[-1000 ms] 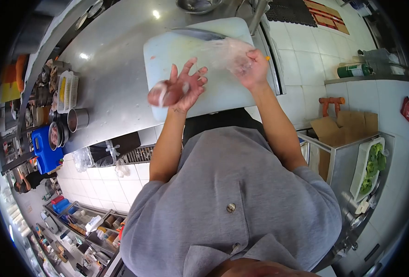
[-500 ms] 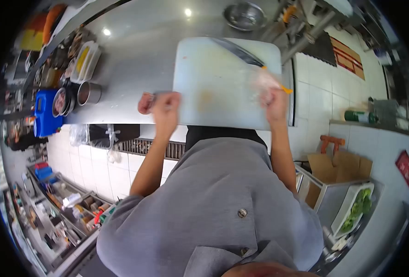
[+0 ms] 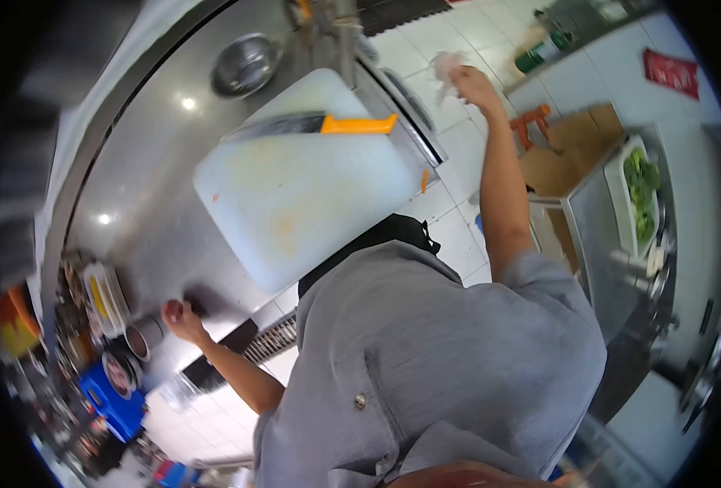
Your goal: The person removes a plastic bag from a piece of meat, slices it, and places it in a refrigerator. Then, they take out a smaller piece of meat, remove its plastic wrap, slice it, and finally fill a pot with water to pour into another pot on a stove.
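Note:
My left hand (image 3: 186, 324) is closed around a small, round dark-red lump (image 3: 173, 310), whose kind does not show clearly. It is over the steel counter, close to a metal pot (image 3: 143, 335). Out to the right, past the counter's edge, my right hand (image 3: 474, 88) grips a crumpled clear plastic bag (image 3: 447, 71), blurred by motion. Between the hands, a white cutting board (image 3: 255, 220) lies on the counter (image 3: 137, 220). Across its upper part rests a knife with a yellow-orange handle (image 3: 359, 124).
A metal bowl (image 3: 247, 65) stands behind the board. Left are a plastic container (image 3: 108, 299) and a blue jug (image 3: 115, 404). To the right, a cardboard box (image 3: 572, 154) and a white tray of green leaves (image 3: 640, 195) sit by a tiled wall.
My right hand has swung off the board, out to the right with the plastic bag. The left has moved left and now holds the dark-red lump. The view has turned.

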